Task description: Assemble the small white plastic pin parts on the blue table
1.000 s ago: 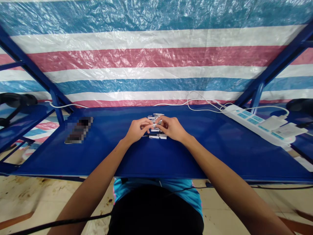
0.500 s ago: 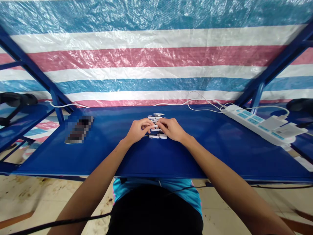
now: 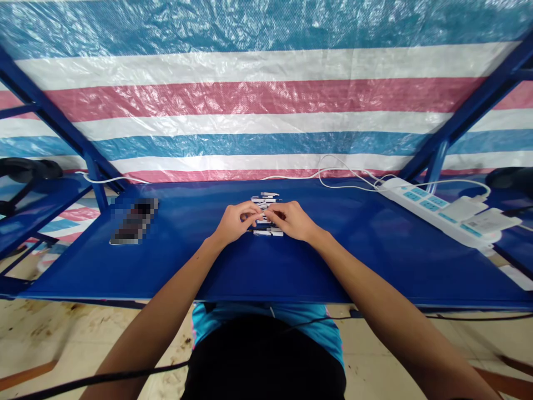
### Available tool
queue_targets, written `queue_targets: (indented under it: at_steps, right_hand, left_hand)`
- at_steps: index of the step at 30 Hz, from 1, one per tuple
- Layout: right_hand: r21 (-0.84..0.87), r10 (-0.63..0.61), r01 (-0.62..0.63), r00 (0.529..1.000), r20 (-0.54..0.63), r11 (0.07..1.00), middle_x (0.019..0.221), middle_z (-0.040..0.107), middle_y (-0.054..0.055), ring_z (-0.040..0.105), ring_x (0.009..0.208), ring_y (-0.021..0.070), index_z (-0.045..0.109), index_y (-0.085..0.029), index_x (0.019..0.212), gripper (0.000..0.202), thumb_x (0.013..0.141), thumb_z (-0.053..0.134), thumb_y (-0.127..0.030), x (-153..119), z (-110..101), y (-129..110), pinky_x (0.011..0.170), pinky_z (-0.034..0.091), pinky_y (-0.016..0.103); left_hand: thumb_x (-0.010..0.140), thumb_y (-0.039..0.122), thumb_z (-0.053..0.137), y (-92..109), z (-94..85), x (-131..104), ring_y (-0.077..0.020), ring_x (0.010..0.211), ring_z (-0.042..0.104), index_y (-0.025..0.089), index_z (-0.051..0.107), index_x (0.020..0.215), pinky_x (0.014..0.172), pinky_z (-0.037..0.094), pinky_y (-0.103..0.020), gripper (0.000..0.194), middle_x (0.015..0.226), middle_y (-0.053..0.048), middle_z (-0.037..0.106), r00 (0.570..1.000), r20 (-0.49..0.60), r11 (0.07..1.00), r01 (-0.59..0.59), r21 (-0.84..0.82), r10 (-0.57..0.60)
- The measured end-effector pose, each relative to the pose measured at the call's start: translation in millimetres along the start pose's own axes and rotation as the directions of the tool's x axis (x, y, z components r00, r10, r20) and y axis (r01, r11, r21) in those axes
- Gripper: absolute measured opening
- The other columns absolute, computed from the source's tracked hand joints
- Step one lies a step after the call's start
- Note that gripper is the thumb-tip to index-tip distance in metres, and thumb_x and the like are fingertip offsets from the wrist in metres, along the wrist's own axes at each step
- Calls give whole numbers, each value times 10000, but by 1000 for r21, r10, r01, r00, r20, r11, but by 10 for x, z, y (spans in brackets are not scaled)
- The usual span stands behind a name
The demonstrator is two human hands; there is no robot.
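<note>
- Right hand (image 3: 293, 220) drawn in toward left hand (image 3: 235, 222) since a second ago, index finger lowered, fingertips nearly meeting
- Far left: blurred phone-like slab (image 3: 135, 222), well apart from hands, small risk
- Left hand: fingers pinched, apparently on one end of a held pen (image 3: 263, 213); weak pinch could let it twist free
- Middle: held pen mostly hidden; slip might scatter other pens (image 3: 276, 233) lying on surface (image 3: 266, 272), round barrels likely to roll
- Right hand: fingers pinched likewise, other end; uneven pull could drop a small part
- Far right: power strip (image 3: 433, 211), well clear
</note>
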State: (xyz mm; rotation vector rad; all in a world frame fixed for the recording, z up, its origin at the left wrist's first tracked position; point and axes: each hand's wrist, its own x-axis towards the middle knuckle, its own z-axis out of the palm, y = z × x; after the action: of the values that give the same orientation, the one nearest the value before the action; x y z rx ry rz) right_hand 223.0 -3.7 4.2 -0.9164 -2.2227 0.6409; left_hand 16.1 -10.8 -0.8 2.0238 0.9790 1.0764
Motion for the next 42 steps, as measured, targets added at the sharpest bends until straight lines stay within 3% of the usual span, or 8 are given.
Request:
queue_targets:
  at_steps: [6,15,25,36,39,42]
  right_hand:
    - [-26,28,-28,999,20,999,571,526,-12,450,537,120,553,-193,685,439,1025,421,-437,5,-2,-16,595,302,258]
    - [-39,37,-38,999,-21,999,586,533,-12,465,554,126,566,-200,708,479,1024,429,-532,0,-9,-7,593,308,253]
    - [-47,64,-65,998,-22,997,561,567,-23,496,529,132,662,-194,836,261,978,524,-364,0,4,-6,597,334,244]
    - [-54,35,-36,999,-31,998,581,592,-18,491,516,129,717,-197,884,239,958,560,-360,2,9,30,588,340,242]
    - [-72,44,-49,997,-70,996,578,586,-10,497,516,131,712,-195,842,261,950,559,-376,2,-33,22,585,344,251]
    - [-90,58,-76,981,-187,993,568,577,-9,482,506,130,703,-191,828,274,942,552,-389,-1,-92,23,581,353,260]
  left_hand:
    - [934,493,647,-9,-21,11,-159,623,692,177,733,846,570,534,-224,339,773,-52,757,999,-18,998,-42,55,43]
    - [986,456,594,-54,-24,27,-184,749,709,181,800,906,603,527,-249,353,898,-93,776,989,-50,982,-130,137,138]
    - [956,392,625,-42,-35,7,-187,753,732,171,769,963,629,564,-244,264,972,-99,798,993,-64,987,-92,129,101]
    - [943,455,615,-25,1,0,-177,756,720,190,705,936,610,537,-224,280,904,-72,771,993,-74,988,-83,129,93]
    - [962,442,589,-40,-13,-7,-164,737,691,187,695,946,593,509,-214,277,874,-66,747,989,-79,977,-110,182,126]
    - [987,368,553,-32,-16,-21,-154,668,631,181,698,886,626,511,-243,257,798,-56,705,977,-37,939,-190,286,209]
